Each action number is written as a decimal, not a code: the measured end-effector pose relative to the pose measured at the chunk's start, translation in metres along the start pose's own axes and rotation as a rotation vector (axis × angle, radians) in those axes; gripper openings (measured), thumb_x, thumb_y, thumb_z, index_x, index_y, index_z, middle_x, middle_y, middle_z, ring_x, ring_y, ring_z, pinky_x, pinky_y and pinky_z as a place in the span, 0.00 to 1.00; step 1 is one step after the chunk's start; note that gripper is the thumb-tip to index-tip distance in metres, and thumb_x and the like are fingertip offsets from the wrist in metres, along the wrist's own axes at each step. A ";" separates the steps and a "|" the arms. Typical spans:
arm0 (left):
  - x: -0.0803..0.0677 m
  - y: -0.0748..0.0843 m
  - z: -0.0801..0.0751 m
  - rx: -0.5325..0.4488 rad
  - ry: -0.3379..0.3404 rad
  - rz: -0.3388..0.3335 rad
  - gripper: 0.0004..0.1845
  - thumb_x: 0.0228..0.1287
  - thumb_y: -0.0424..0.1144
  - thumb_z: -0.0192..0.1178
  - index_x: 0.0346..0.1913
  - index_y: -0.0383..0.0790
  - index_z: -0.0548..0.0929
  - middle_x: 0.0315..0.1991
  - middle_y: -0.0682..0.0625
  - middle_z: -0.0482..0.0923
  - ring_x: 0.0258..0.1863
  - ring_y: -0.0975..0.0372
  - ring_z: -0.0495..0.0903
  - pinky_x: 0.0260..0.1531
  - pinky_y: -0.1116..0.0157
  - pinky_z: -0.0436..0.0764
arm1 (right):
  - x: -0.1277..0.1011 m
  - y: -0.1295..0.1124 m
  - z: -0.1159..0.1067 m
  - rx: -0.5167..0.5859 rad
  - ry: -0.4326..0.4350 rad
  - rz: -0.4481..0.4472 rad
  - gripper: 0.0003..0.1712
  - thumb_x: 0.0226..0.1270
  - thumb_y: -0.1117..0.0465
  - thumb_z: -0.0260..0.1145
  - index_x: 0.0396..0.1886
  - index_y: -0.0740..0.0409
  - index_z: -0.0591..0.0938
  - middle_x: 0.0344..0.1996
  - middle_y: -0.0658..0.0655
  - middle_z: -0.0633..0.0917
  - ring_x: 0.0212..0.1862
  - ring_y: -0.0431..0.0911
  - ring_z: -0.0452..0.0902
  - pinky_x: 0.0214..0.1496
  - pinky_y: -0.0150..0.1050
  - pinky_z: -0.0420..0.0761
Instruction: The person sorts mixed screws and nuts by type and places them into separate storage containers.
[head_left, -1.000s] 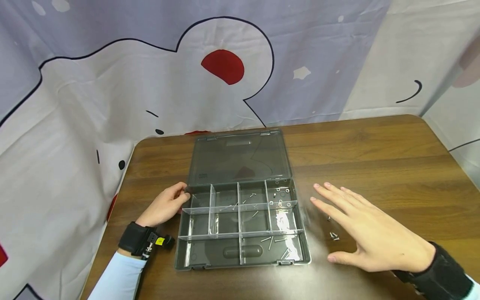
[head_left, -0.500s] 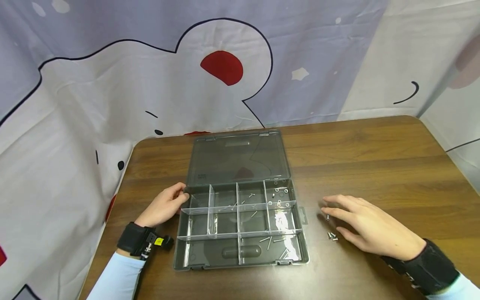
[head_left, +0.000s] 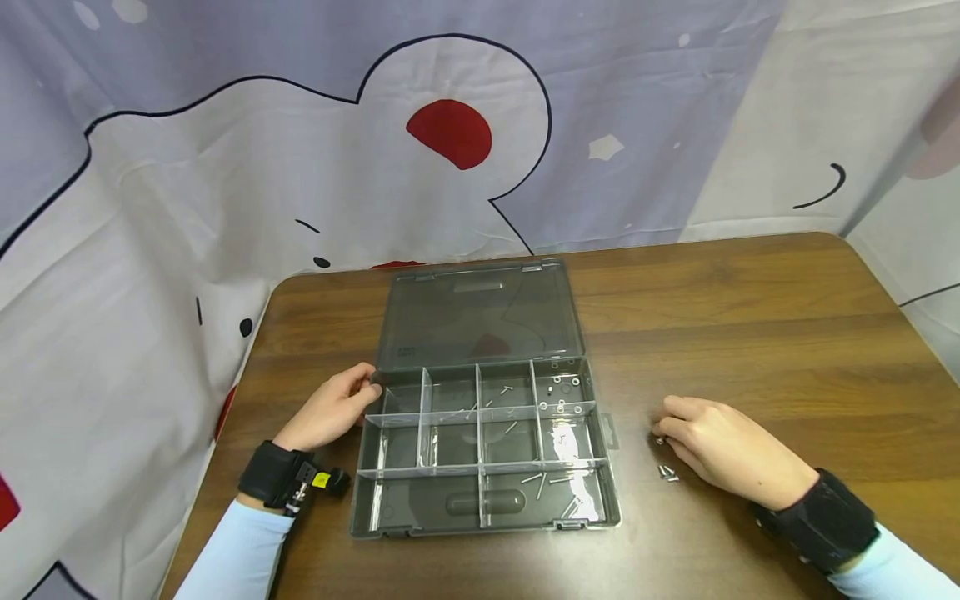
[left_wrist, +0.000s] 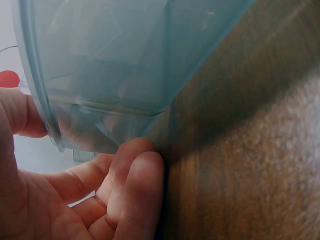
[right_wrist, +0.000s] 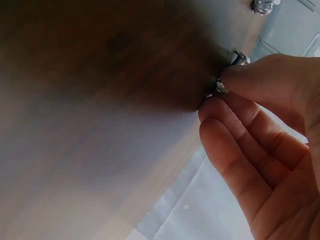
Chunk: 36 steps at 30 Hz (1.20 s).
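Observation:
A dark translucent compartment box [head_left: 420,504] lies on the table with its lid [head_left: 480,321] folded back. My left hand [head_left: 330,408] holds its upper left corner, thumb at the rim, fingers against the side wall [left_wrist: 115,50]. To the right of the box, my right hand [head_left: 723,450] is down at the tabletop. Thumb and fingers come together around a small metal screw [right_wrist: 220,87], mostly hidden by the fingertips. More loose screws [head_left: 668,473] lie just in front of that hand; another screw [right_wrist: 240,58] shows beside the thumb.
Small nuts [head_left: 575,382] lie in the back right compartment. Several screws [head_left: 541,485] are in the front right one, with a few more in the middle compartments. The wooden table [head_left: 750,317] meets a printed cloth [head_left: 300,167] at the back.
My right hand has come down from above the table, spread fingers drawing together at the screw. My left hand has stayed at the box corner.

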<state>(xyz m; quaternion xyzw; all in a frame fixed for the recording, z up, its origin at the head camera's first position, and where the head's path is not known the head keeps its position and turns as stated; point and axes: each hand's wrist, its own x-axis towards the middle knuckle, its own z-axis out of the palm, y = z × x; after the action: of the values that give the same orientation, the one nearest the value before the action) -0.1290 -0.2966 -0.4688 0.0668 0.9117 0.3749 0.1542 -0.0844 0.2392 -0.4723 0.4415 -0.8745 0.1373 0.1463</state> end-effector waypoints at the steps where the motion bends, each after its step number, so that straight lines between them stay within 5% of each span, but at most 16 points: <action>1: 0.000 0.000 0.000 0.002 -0.001 0.001 0.10 0.76 0.39 0.50 0.50 0.40 0.78 0.32 0.45 0.75 0.28 0.57 0.81 0.32 0.61 0.81 | 0.000 0.000 0.000 -0.007 -0.004 0.009 0.12 0.49 0.70 0.73 0.29 0.51 0.82 0.28 0.42 0.68 0.27 0.32 0.64 0.28 0.31 0.73; 15: 0.004 0.003 0.002 0.012 -0.005 0.008 0.07 0.77 0.39 0.50 0.47 0.40 0.77 0.30 0.48 0.72 0.27 0.58 0.82 0.32 0.61 0.82 | 0.025 -0.003 -0.008 -0.004 -0.011 0.094 0.18 0.40 0.73 0.66 0.21 0.47 0.71 0.25 0.41 0.62 0.23 0.31 0.57 0.25 0.26 0.64; 26: 0.002 0.002 0.000 0.028 0.002 0.003 0.08 0.77 0.39 0.50 0.49 0.40 0.77 0.32 0.47 0.75 0.27 0.58 0.81 0.32 0.61 0.81 | 0.114 -0.050 -0.030 0.114 0.039 -0.102 0.16 0.42 0.74 0.64 0.23 0.49 0.73 0.26 0.43 0.66 0.25 0.32 0.61 0.27 0.26 0.68; 36: 0.000 0.000 0.000 0.025 -0.006 0.007 0.08 0.78 0.39 0.49 0.48 0.40 0.76 0.26 0.49 0.73 0.27 0.58 0.81 0.32 0.62 0.80 | 0.173 -0.095 -0.021 0.162 -0.030 -0.254 0.15 0.47 0.75 0.64 0.24 0.49 0.75 0.26 0.45 0.68 0.25 0.35 0.65 0.31 0.29 0.70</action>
<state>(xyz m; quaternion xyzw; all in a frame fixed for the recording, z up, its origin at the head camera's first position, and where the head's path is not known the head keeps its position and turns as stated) -0.1288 -0.2961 -0.4686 0.0730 0.9157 0.3637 0.1546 -0.1021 0.0661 -0.3769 0.5611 -0.7998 0.1810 0.1132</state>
